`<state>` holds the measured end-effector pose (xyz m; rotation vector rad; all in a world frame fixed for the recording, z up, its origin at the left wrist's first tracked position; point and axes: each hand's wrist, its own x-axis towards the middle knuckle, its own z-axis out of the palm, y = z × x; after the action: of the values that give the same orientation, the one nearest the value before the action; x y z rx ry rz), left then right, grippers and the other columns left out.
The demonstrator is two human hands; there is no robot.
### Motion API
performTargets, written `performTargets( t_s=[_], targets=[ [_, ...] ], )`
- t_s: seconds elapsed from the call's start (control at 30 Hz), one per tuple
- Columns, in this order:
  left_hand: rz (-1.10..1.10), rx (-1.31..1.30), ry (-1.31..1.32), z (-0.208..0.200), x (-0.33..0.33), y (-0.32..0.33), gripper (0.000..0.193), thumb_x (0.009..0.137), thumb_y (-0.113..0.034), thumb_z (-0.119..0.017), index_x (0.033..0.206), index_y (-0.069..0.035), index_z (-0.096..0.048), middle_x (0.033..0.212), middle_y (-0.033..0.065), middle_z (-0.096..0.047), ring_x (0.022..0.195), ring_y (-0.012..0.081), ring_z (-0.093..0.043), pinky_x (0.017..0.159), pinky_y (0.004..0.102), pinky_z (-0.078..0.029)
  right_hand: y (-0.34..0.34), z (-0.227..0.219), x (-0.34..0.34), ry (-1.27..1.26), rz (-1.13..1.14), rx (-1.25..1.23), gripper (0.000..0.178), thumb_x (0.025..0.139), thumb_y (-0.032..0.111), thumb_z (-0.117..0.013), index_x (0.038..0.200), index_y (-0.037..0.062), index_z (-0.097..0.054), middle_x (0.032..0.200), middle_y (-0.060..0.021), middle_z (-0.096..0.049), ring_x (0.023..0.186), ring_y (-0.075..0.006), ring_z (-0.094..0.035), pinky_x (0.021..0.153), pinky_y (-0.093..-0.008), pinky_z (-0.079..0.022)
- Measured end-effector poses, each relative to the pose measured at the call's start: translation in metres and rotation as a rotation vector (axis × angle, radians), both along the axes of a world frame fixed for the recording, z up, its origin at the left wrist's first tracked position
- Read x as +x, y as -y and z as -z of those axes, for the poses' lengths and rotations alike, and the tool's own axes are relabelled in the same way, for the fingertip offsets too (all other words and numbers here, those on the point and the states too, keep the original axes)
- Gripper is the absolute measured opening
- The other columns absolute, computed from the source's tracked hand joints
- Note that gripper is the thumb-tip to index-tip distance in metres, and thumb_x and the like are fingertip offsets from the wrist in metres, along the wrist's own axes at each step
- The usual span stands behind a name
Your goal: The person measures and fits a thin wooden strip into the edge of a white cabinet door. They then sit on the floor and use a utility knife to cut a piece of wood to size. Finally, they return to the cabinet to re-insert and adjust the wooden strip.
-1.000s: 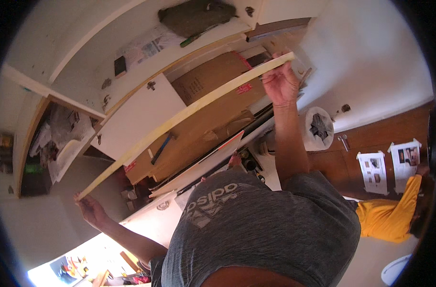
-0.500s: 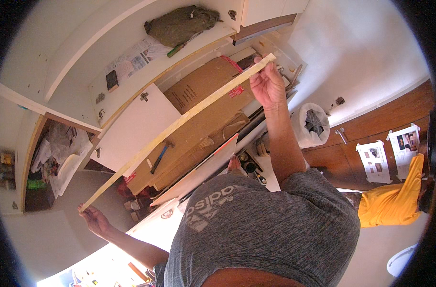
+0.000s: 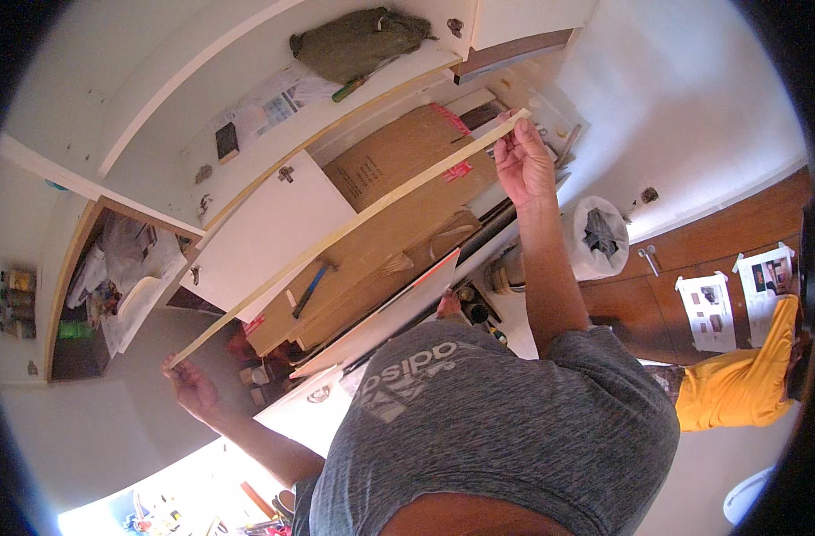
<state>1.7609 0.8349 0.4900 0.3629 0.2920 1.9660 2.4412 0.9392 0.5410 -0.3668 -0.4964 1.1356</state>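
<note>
A long, thin, pale-yellow strip (image 3: 363,217), which looks like wood, slants across the view from lower left to upper right. At its lower left end, the fingertips of my left hand (image 3: 196,390) pinch it. My right hand (image 3: 525,165) grips the upper right end between thumb and fingers, with my arm stretched out. Beyond the strip lie brown cardboard sheets (image 3: 399,170) and a white panel (image 3: 273,223) with a metal hinge. A blue-handled hammer (image 3: 311,290) rests on the cardboard, on the near side of the strip.
White shelving (image 3: 157,201) fills the far side, bearing a dark green cloth bag (image 3: 358,43), a green-handled tool (image 3: 349,89) and a black block (image 3: 226,141). A lined bin (image 3: 595,237) stands at right. A person in a yellow top (image 3: 734,389) is beside wooden doors (image 3: 644,299).
The strip's left end and my left hand sit slightly higher and farther right. My right hand is a little lower and farther right. The whole view has shifted slightly; both hands keep their hold.
</note>
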Motion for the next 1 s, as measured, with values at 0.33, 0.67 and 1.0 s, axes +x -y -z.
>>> performTargets(
  t_s=[0.33,0.67,1.0],
  targets=[
    [-0.361,-0.548,-0.770,0.060,0.031,-0.121,0.028,0.100,-0.017,-0.051,0.106,0.010,-0.056,0.104,0.0189,-0.063,0.102,0.0287,-0.062,0.094,0.0370,-0.055,-0.111,0.046,0.021,-0.070,0.185,-0.389,0.012,0.088,0.010,-0.069,0.098,0.0047,-0.064,0.085,-0.0077,-0.064,0.073,-0.0197,-0.064,0.068,-0.0276,-0.059],
    [-0.140,-0.505,-0.210,0.112,0.067,-0.249,0.033,0.101,-0.019,-0.047,0.107,0.012,-0.056,0.108,0.0225,-0.063,0.105,0.0322,-0.063,0.093,0.0408,-0.057,-0.265,0.111,0.060,0.074,0.425,-0.645,0.013,0.085,0.010,-0.073,0.080,0.0012,-0.065,0.080,-0.0080,-0.064,0.064,-0.0181,-0.061,0.055,-0.0295,-0.054],
    [-0.211,-0.673,-0.228,0.142,0.046,-0.290,0.032,0.099,-0.017,-0.048,0.111,0.011,-0.055,0.108,0.0218,-0.063,0.106,0.0316,-0.062,0.094,0.0401,-0.056,-0.294,0.104,0.065,-0.037,0.405,-0.700,0.018,0.081,0.009,-0.078,0.090,0.0000,-0.065,0.088,-0.0076,-0.064,0.072,-0.0163,-0.062,0.061,-0.0270,-0.055]
  ],
)
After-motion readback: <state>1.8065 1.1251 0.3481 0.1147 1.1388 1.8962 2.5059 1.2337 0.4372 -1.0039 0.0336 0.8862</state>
